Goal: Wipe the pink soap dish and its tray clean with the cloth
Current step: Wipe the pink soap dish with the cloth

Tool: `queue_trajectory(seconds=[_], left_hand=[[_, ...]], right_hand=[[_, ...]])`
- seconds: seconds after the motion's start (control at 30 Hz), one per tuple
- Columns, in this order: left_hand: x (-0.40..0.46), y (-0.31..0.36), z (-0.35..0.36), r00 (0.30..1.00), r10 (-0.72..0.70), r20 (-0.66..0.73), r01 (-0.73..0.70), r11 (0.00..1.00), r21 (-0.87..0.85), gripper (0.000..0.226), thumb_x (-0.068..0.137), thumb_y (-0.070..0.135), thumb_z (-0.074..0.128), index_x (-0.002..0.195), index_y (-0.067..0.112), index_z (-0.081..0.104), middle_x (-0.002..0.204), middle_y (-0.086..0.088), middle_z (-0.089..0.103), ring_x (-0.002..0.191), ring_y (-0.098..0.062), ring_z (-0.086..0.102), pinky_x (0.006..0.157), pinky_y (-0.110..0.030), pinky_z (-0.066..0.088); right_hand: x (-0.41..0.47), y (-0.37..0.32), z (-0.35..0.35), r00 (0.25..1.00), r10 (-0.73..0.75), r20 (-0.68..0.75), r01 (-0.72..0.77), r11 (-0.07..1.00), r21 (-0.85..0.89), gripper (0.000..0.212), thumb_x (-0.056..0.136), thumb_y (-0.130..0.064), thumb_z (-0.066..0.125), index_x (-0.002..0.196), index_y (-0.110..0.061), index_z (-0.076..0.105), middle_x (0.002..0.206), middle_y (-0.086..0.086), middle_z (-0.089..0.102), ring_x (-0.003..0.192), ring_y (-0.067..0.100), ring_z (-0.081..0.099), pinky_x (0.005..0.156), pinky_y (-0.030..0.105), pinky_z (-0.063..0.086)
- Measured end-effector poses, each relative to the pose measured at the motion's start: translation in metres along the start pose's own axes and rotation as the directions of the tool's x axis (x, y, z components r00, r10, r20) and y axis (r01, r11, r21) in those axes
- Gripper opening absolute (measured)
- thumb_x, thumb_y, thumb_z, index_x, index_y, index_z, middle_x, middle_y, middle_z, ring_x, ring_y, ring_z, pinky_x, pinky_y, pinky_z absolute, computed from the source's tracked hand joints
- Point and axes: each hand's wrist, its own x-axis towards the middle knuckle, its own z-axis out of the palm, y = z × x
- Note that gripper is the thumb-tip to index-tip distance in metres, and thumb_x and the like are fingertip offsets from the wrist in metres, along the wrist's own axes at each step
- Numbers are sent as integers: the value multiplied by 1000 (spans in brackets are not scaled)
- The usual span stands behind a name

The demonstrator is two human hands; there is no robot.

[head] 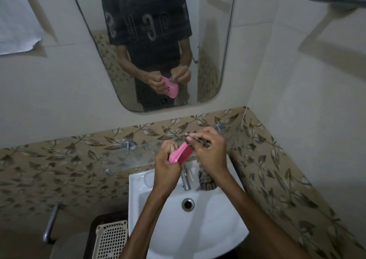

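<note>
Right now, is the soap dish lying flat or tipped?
Tipped: the left hand holds the soap dish on edge above the sink.

pink soap dish (179, 154), white sink (164, 227), beige leaf-patterned tiles (59, 159), dark patterned cloth (206, 181).

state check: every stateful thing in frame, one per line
soap dish: held above the sink, tilted on edge
cloth: bunched in right hand, at the dish's top end
left hand: grips the dish
right hand: grips the cloth
tap: no water visible
sink: drain open, no standing water
</note>
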Motion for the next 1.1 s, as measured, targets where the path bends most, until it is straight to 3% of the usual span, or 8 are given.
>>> queue_trajectory(seconds=[0.1, 0.23, 0.4, 0.5, 0.63, 0.8, 0.97, 1.1], left_hand=[[3, 0, -4, 1000, 8, 0, -8, 1000, -14, 29, 86, -24, 53, 76, 2, 50, 79, -17, 51, 70, -16, 48, 62, -28, 43], [0, 4, -6, 999, 30, 26, -29, 999, -16, 28, 86, -18, 64, 74, 0, 47, 83, -21, 50, 73, -19, 45, 64, -34, 40], [-2, 2, -11, 999, 1, 43, 2, 998, -66, 8, 86, -4, 61, 83, -2, 53, 83, -21, 51, 73, -22, 47, 63, -38, 42], [-4, 2, -10, 1000, 8, 27, -6, 998, -63, 21, 83, 4, 70, 80, -2, 49, 87, -23, 49, 74, -22, 44, 62, -38, 38], [-8, 2, -16, 999, 29, -33, -32, 993, -111, 55, 70, 38, 67, 83, -11, 47, 93, -31, 51, 80, -45, 47, 58, -58, 45], [-2, 0, -21, 1000, 13, -10, -14, 997, -82, 42, 68, 26, 63, 81, -11, 50, 91, -24, 58, 80, -27, 51, 58, -38, 47], [11, 0, -36, 987, -26, 160, 1, 988, 157, 40, 67, 28, 69, 76, -7, 52, 79, -23, 56, 66, -31, 51, 54, -28, 43], [18, 15, -26, 993, 25, 119, -42, 988, 145, 11, 71, 15, 72, 81, 12, 70, 77, -4, 66, 69, -23, 62, 59, -34, 51]], right_hand=[[-26, -7, 14, 946, -281, 160, 281, 960, 23, 9, 87, -13, 81, 96, -14, 80, 95, -5, 67, 88, 8, 66, 76, 20, 56], [3, 2, 2, 997, 77, -22, -76, 996, 42, 9, 89, -11, 81, 98, -10, 81, 98, -2, 68, 88, 2, 66, 74, 15, 53], [-22, -1, 16, 969, -199, 150, 194, 980, 47, 7, 88, -14, 81, 95, -14, 80, 96, -10, 64, 85, 6, 65, 72, 15, 54], [10, 11, 8, 985, 156, 71, -167, 966, 195, 8, 87, -12, 83, 93, -16, 80, 101, -3, 73, 92, 2, 70, 80, 15, 55], [23, 28, 8, 836, 433, 338, -545, 729, 415, 12, 92, -13, 77, 100, -4, 78, 98, 13, 80, 86, 21, 76, 77, 29, 62], [22, 30, 4, 717, 459, 525, -694, 392, 605, 24, 79, -22, 83, 99, -9, 79, 95, 19, 76, 75, 24, 75, 68, 35, 66], [27, 8, -6, 930, 205, 304, -328, 835, 441, 7, 86, -19, 82, 89, -25, 80, 93, 1, 79, 86, 15, 74, 77, 29, 59], [14, -18, -2, 948, -119, 295, 49, 971, 234, 16, 87, -16, 81, 94, -30, 78, 97, -9, 75, 94, 10, 72, 84, 22, 58]])
